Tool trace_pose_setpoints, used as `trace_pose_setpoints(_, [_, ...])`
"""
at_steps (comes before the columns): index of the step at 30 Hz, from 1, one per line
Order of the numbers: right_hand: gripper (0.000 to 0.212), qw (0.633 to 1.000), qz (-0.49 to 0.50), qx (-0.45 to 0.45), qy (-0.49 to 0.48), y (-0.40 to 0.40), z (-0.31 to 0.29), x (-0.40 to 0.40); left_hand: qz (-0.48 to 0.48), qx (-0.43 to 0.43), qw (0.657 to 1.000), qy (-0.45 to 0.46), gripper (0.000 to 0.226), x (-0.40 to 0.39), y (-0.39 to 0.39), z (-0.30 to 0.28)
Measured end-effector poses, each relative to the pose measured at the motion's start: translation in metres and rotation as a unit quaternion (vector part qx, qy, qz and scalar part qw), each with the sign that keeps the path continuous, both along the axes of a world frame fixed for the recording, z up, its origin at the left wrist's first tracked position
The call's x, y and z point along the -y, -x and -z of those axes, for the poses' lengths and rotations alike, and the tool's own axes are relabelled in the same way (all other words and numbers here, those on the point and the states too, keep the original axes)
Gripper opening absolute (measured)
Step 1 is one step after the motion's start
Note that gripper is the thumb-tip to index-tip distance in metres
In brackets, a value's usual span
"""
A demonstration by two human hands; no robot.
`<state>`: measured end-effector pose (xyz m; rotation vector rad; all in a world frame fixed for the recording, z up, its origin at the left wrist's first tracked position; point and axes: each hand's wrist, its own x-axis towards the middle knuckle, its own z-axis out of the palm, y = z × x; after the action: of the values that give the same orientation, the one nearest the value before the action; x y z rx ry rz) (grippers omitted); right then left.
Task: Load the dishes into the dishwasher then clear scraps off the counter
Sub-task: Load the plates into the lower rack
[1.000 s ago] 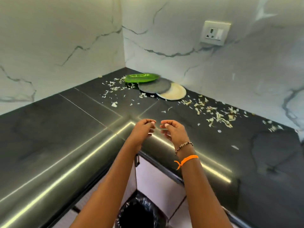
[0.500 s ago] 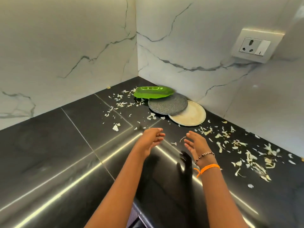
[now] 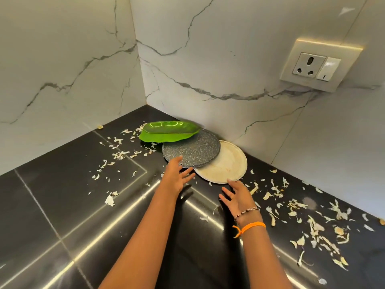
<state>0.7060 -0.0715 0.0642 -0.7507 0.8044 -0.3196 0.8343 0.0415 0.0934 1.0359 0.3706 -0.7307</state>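
While three dishes lie overlapped in the back corner of a black stone counter (image 3: 52, 205), a person reaches toward them with both bare hands. A green leaf-shaped dish (image 3: 168, 131) rests partly on a speckled grey plate (image 3: 193, 150), which in turn overlaps a cream plate (image 3: 226, 163); the fanned stack sits close against the marble wall, probably pushed there out of the way. The left hand (image 3: 177, 176) has its fingers spread and straight, its tips at the near rim of the grey plate, holding nothing. The right hand (image 3: 237, 195), also spread and empty, hovers just short of the cream plate's near edge (an orange thread and a beaded bracelet circle that wrist). Pale vegetable scraps (image 3: 312, 226) lie scattered across the counter on both sides. A wall socket with a switch (image 3: 316, 66) is mounted above; no brand, label or writing can be read anywhere. No dishwasher is in view.
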Motion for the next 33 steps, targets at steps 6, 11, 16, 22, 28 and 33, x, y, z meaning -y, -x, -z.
trace_pose_setpoints(6, [0.007,0.99,0.108,-0.064,-0.064,-0.039,0.004,0.018,-0.026,-0.034,0.999,-0.029,0.049,0.01,-0.028,0.008])
trace_pose_setpoints(11, [0.022,0.987,0.073,-0.131,0.051,-0.061,-0.003,0.029,-0.019,0.009,0.993,-0.113,0.042,0.018,-0.046,0.019])
trace_pose_setpoints(16, [0.016,0.99,0.119,-0.062,0.038,-0.051,-0.015,0.041,-0.027,0.02,0.99,-0.136,0.004,0.025,-0.045,0.019])
trace_pose_setpoints(22, [0.046,0.987,0.154,-0.038,0.036,-0.003,-0.018,0.058,-0.009,-0.003,0.998,-0.066,0.026,0.023,-0.021,0.005])
trace_pose_setpoints(28, [0.045,0.953,0.245,-0.053,0.17,0.058,-0.046,0.055,0.076,0.08,0.988,-0.107,0.021,0.017,0.022,-0.029])
trace_pose_setpoints(33, [0.041,0.9,0.274,-0.089,0.328,0.098,-0.086,0.038,0.075,0.229,0.96,-0.14,0.013,0.011,0.053,-0.073])
